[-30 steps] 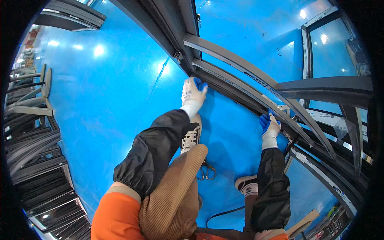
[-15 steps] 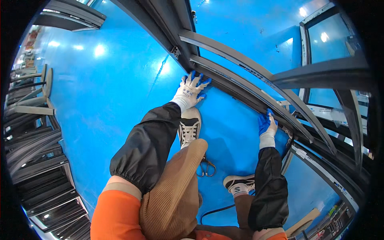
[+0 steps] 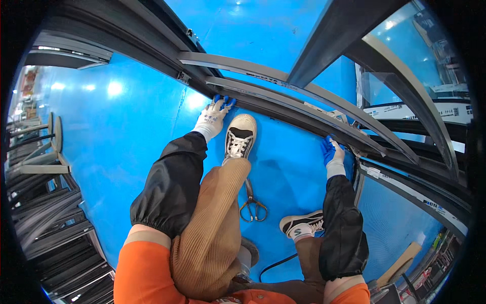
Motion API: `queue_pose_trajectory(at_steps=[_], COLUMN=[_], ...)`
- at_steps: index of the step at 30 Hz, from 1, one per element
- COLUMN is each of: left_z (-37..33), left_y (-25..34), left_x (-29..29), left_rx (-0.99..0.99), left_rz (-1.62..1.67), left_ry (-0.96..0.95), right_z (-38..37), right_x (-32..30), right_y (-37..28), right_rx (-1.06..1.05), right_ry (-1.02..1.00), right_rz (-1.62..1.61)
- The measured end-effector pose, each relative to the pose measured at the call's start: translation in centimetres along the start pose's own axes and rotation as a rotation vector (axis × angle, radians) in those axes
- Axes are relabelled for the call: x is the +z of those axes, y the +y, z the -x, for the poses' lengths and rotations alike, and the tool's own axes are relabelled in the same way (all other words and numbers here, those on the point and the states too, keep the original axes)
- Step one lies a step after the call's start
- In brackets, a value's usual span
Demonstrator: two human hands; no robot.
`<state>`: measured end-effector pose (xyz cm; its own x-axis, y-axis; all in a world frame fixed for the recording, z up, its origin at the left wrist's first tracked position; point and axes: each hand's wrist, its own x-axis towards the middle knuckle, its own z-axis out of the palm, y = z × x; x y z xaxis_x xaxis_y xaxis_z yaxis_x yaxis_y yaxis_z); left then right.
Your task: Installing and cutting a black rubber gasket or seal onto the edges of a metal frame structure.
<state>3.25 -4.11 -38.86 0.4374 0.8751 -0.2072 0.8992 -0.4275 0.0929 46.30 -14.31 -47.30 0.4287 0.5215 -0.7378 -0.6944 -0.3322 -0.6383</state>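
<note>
A large dark grey metal window or door frame (image 3: 283, 116) runs across in front of me, with curved-looking lighter bars along it. My left hand (image 3: 212, 117), in a white glove with blue fingertips, has its fingers outstretched and slightly apart, their tips against the frame's lower edge near a corner. Farther right, my right hand (image 3: 333, 153), gloved the same way, has its fingers bent around that edge; its grip is partly hidden. Scissors (image 3: 253, 210) lie on the floor behind my left shoe (image 3: 239, 139).
The floor (image 3: 126, 116) is glossy blue. Stacked dark profiles (image 3: 61, 223) stand at the left. A meshed panel (image 3: 400, 202) is at the right, below more framed glass (image 3: 430, 45). My right shoe (image 3: 302, 224) is by a black cable (image 3: 276, 264).
My view has turned, so the frame lies flatter across it. Both hands stay at the frame's edge. My left shoe is closer to the frame, and more of the scissors shows.
</note>
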Motion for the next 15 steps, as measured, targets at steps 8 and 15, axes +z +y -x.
queue_pose_trajectory(at_steps=[8,15], left_z=[-0.3,0.1], left_y=[0.4,0.9], left_x=[1.2,1.4], left_rx=[-0.082,-0.123], left_rz=[0.021,0.045], left_ry=[-0.042,-0.02], right_z=[-0.4,0.9], right_x=[0.3,0.4], right_y=[0.1,-1.4], right_rx=[0.022,0.129], right_ry=[0.043,0.028], right_rz=[-0.029,-0.107])
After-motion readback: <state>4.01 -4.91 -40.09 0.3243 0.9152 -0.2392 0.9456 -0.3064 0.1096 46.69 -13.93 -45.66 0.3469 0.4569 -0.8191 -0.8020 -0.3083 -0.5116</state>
